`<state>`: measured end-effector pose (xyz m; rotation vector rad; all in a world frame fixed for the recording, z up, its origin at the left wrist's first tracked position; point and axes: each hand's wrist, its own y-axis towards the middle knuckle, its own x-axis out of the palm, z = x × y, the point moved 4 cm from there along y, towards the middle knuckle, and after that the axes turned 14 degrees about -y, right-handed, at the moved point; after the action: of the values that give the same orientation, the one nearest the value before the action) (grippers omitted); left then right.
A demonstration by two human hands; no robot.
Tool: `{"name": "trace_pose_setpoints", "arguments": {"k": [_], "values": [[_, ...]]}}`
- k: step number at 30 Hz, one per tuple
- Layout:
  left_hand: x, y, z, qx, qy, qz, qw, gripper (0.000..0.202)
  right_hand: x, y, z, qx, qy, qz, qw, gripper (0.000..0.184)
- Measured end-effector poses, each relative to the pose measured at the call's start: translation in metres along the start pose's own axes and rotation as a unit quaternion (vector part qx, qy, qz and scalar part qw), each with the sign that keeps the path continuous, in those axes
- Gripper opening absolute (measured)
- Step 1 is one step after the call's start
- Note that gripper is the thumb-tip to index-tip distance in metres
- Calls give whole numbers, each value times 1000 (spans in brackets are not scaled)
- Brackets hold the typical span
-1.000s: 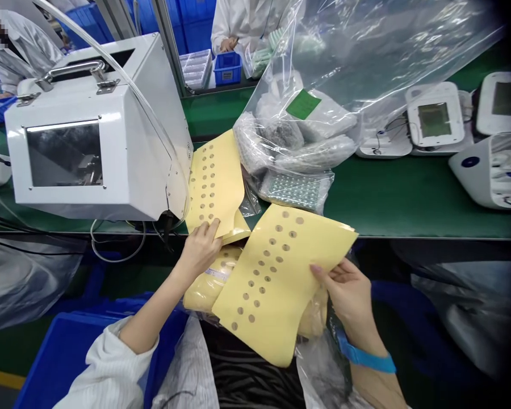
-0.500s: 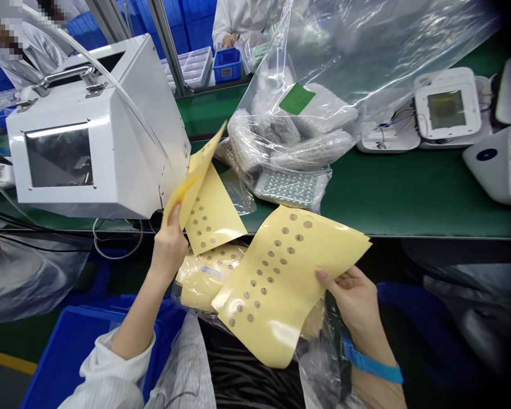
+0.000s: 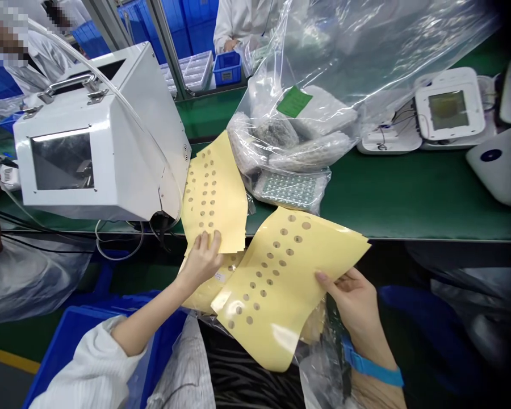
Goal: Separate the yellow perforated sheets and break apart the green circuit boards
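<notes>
My right hand (image 3: 353,301), a blue band on its wrist, grips the right edge of several yellow sheets of round grey stickers (image 3: 276,307), thumb on top. These sheets bow over my lap. My left hand (image 3: 202,258) lies on the lower edge of another stack of yellow sticker sheets (image 3: 223,193), its fingers slightly apart on the top sheet. That stack rests on the bench's front edge against a white machine. Below it, a plastic-wrapped yellow pack (image 3: 204,292) sits on my lap, partly hidden by the sheets.
The white machine (image 3: 132,136) with a window stands left on the green bench (image 3: 392,199). A large clear bag (image 3: 310,130) of wrapped parts lies behind the sheets. White device housings (image 3: 449,108) are at right. A blue bin (image 3: 68,346) is at lower left. Co-workers are across the bench and at left.
My left hand has moved right and down, laying its folded-up sheet flat on the left stack; the fingers now rest on top. My right hand and its sheets have hardly moved.
</notes>
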<state>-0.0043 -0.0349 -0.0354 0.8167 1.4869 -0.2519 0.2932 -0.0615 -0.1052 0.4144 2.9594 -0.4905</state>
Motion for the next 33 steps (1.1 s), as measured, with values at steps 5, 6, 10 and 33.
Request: {"name": "trace_pose_setpoints", "arguments": {"k": [5, 6, 10, 33], "values": [[7, 5, -6, -6, 18, 40, 999, 15, 2, 1, 0, 11, 13, -11, 1000, 47], [3, 5, -10, -5, 14, 64, 998, 17, 4, 2, -1, 14, 16, -16, 1000, 48], [-20, 1, -33, -37, -5, 161, 986, 22, 11, 2, -10, 37, 32, -29, 998, 47], [-20, -35, -26, -294, -37, 451, 842, 34, 16, 6, -8, 31, 70, -51, 996, 46]]}}
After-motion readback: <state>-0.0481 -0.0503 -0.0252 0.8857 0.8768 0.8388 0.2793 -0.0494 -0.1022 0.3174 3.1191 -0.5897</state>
